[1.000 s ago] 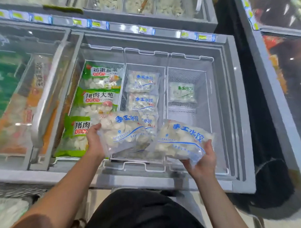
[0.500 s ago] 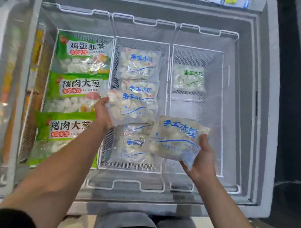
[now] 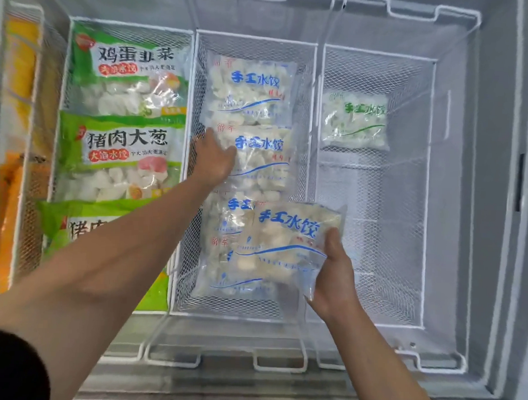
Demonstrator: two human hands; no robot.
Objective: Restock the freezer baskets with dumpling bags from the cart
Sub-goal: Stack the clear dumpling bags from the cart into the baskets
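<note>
In my right hand (image 3: pixel 333 277) I hold a clear plastic dumpling bag with blue print (image 3: pixel 288 245). My fingers are curled around its right edge and the thumb lies on top, so the bag stays flat and the label faces up. It hangs over the near end of the middle white wire basket (image 3: pixel 312 117), partly above the divider to the right basket, I think so that I can lay it down as soon as the other hand is out of the way.

My left hand (image 3: pixel 214 159) is deep in the middle basket and rests on the left edge of the second blue-print bag (image 3: pixel 264 158). Whether the fingers pinch it or only press it I cannot tell, because they are under the hand.

I count 4 blue-print bags: 3 lying in a row in the middle basket and 1 in my hand. The right white wire basket (image 3: pixel 427 187) holds 1 clear bag with green print (image 3: pixel 355 120) at its far end. The left white wire basket (image 3: pixel 65 73) holds 3 large green dumpling packs (image 3: pixel 126 75), set in a row like the others so that the labels can be read.
</note>
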